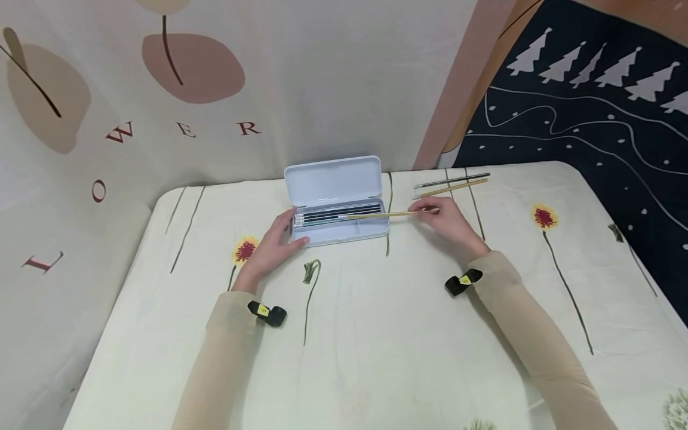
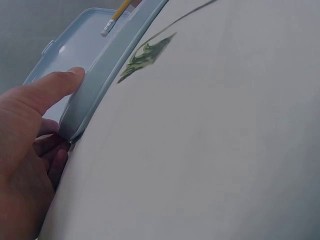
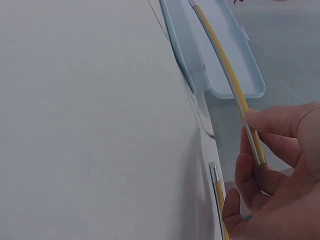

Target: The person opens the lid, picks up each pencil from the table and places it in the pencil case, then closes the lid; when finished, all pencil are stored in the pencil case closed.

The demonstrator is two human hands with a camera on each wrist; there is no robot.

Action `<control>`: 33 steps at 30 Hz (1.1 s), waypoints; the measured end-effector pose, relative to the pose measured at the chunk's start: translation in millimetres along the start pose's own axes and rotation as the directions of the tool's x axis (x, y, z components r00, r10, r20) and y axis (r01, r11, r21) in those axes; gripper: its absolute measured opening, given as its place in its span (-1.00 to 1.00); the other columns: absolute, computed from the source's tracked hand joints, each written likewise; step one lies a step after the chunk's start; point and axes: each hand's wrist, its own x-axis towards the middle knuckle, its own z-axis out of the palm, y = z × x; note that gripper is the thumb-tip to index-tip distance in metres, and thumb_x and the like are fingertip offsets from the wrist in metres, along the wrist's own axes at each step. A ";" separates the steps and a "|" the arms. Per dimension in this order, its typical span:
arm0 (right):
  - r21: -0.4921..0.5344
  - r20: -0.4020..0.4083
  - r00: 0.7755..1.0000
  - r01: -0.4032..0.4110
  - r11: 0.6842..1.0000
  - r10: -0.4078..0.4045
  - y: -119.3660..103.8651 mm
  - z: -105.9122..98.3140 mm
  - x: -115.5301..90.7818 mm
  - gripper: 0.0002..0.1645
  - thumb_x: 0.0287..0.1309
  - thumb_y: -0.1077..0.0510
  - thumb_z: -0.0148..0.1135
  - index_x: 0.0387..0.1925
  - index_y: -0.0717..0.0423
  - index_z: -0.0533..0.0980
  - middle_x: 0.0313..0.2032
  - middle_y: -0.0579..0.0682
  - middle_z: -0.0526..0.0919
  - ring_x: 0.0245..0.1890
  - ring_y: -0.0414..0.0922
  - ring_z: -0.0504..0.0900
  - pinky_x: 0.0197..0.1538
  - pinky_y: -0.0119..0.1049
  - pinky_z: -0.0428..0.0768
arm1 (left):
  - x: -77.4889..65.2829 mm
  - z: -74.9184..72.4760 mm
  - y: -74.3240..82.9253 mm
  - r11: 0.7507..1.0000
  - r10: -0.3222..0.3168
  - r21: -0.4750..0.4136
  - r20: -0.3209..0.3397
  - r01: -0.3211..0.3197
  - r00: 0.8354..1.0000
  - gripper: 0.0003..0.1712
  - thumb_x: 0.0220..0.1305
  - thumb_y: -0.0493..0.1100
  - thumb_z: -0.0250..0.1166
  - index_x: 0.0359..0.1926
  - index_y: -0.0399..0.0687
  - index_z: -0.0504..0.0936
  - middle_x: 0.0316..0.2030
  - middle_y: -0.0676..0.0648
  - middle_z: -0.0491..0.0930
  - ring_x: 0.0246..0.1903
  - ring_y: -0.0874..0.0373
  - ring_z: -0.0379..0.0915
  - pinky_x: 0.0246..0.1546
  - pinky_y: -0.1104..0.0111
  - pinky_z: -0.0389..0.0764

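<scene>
A light blue pencil case (image 1: 333,235) lies with its lid (image 1: 333,182) raised at the back of the table. My left hand (image 1: 271,248) holds its left end, thumb over the front rim and the other fingers around the corner, as the left wrist view shows. Several dark pencils (image 1: 371,209) with white erasers lie side by side in the case. Between thumb and fingers, my right hand (image 1: 447,222) pinches a yellow pencil (image 3: 225,62) near its plain end. That pencil points left, its eraser end over the case's row of pencils.
Behind my right hand, a dark pencil (image 1: 462,178) and another yellow pencil (image 1: 457,187) lie on the table. A white cloth (image 1: 376,334) printed with flowers covers the tabletop. Close behind the case hangs a pale curtain (image 1: 344,89), with a dark tree-patterned cloth (image 1: 570,125) at right.
</scene>
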 end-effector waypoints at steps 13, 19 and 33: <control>0.017 0.030 0.999 0.017 1.000 -0.017 -19.2 21.8 14.7 -0.83 0.22 0.35 0.21 -0.17 0.30 0.64 -0.13 0.17 0.66 -0.13 0.00 0.55 0.01 -0.13 0.48 | -0.9 -0.5 0.6 1.000 -0.015 0.003 0.001 0.015 1.000 -0.03 0.30 0.07 0.28 0.53 -0.02 -0.07 0.49 -0.12 -0.11 0.45 -0.06 -0.20 0.38 -0.01 -0.04; -0.004 0.035 0.999 -0.002 1.000 0.002 -24.5 31.0 20.6 -0.84 0.21 0.34 0.21 -0.19 0.27 0.65 -0.17 0.13 0.66 -0.12 -0.01 0.53 0.01 -0.14 0.46 | -0.5 0.0 0.7 1.000 -0.013 0.004 -0.003 0.013 1.000 -0.04 0.30 0.05 0.28 0.53 -0.03 -0.07 0.49 -0.13 -0.11 0.45 -0.06 -0.19 0.38 0.01 -0.03; -0.040 0.084 0.996 0.022 0.999 -0.018 -40.4 50.6 37.7 -0.85 0.23 0.33 0.21 -0.21 0.27 0.65 -0.16 0.13 0.66 -0.13 -0.03 0.53 -0.11 -0.24 0.46 | -0.3 0.6 -0.1 1.000 -0.005 0.003 -0.007 0.005 1.000 -0.04 0.30 0.05 0.28 0.52 -0.06 -0.06 0.49 -0.14 -0.10 0.43 -0.09 -0.14 0.38 0.01 -0.01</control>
